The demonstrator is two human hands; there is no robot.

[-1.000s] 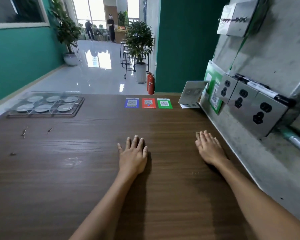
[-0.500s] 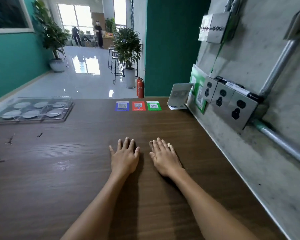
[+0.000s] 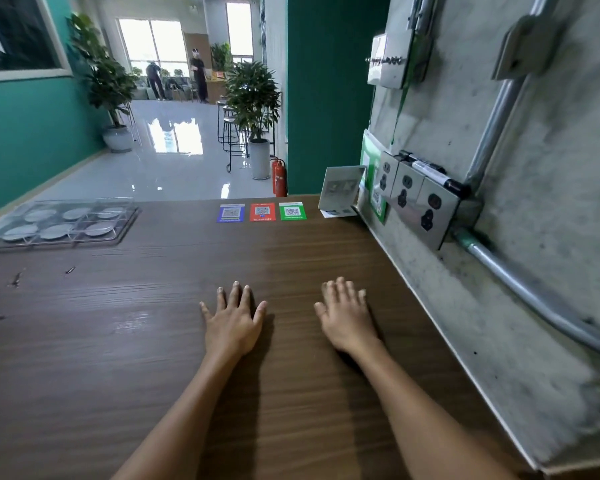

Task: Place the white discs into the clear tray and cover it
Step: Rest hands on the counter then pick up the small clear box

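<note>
Both hands lie flat and empty on the desk (image 3: 291,258), left hand (image 3: 232,323) beside right hand (image 3: 349,320), fingers straight, probably resting. The tray (image 3: 0,242) at ten o'clock holds six discs (image 3: 56,232), seemingly covered.

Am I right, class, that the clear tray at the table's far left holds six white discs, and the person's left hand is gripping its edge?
Not quite. The head view shows the left hand lying flat and open on the table, well away from the clear tray. The rest holds: the tray sits at the far left with six white discs in it.
</note>
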